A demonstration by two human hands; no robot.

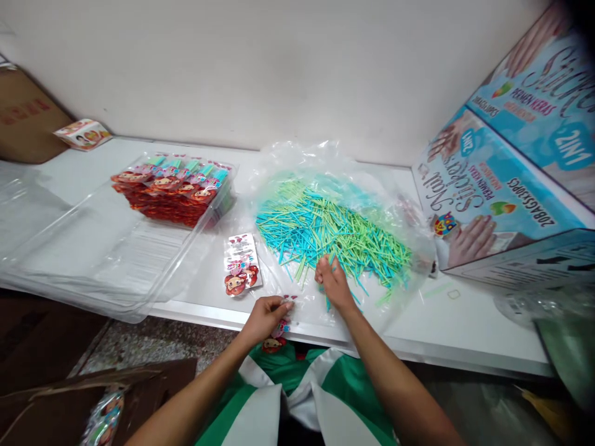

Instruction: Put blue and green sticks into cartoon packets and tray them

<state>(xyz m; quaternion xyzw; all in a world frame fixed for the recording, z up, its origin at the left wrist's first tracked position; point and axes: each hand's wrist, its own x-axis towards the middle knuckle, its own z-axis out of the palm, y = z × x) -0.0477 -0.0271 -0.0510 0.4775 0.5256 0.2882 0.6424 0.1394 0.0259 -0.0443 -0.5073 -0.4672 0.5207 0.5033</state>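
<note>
My left hand [266,319] pinches a small printed packet [275,344] at its top, over the table's front edge. The packet hangs down and shows a red-haired cartoon figure. My right hand [333,285] is closed at the near side of a heap of thin blue and green sticks [334,229]. A bit of blue stick shows at its curled fingers; how many it grips is hidden. The heap lies on an opened clear plastic bag [302,155]. Left of it, several similar packets [240,266] lie flat on the table.
A clear plastic tray [139,303] at the left bears a stack of filled packets [171,192]. Large blue printed boxes [502,192] stand at the right. A small box [83,134] and a brown carton [28,118] sit at the far left. A white wall closes off the back.
</note>
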